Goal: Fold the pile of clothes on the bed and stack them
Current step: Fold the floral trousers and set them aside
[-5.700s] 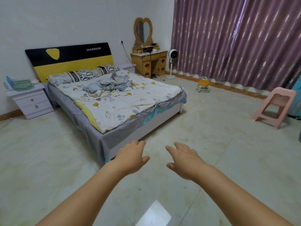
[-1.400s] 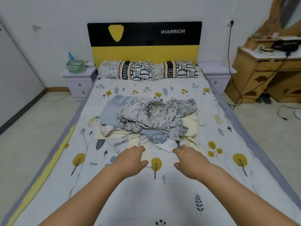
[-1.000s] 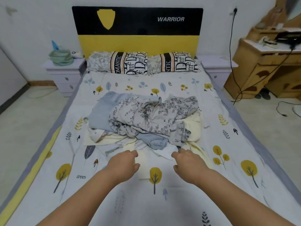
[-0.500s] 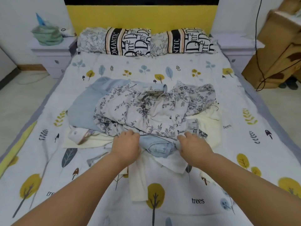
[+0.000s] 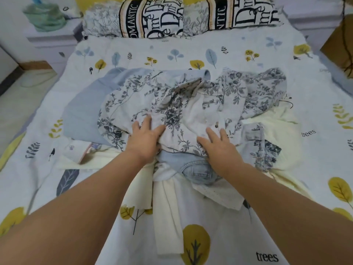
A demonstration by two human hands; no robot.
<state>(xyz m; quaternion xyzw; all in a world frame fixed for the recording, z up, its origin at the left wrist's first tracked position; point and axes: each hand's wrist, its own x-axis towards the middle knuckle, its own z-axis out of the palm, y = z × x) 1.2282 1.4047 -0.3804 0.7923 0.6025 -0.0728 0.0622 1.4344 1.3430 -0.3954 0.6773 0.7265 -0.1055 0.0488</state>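
Observation:
A pile of clothes lies in the middle of the bed (image 5: 315,60). On top is a white garment with grey-blue flowers (image 5: 191,100). Under it are a light blue garment (image 5: 86,104) at the left, a denim piece (image 5: 196,169) at the near edge, a cream garment (image 5: 277,138) at the right and a white strip of cloth (image 5: 168,211) trailing toward me. My left hand (image 5: 145,138) and my right hand (image 5: 219,146) rest flat on the near part of the flowered garment, fingers stretched out, with cloth bunched between them.
Two lettered pillows (image 5: 152,18) lie at the head of the bed. A white nightstand (image 5: 51,37) with a green bundle (image 5: 45,18) stands at the far left. A wooden dresser (image 5: 340,41) stands at the right. Tree-print sheet shows all round the pile.
I walked up to the bed and leaned over the pile. Both hands moved from the pile's near edge up onto the flowered garment.

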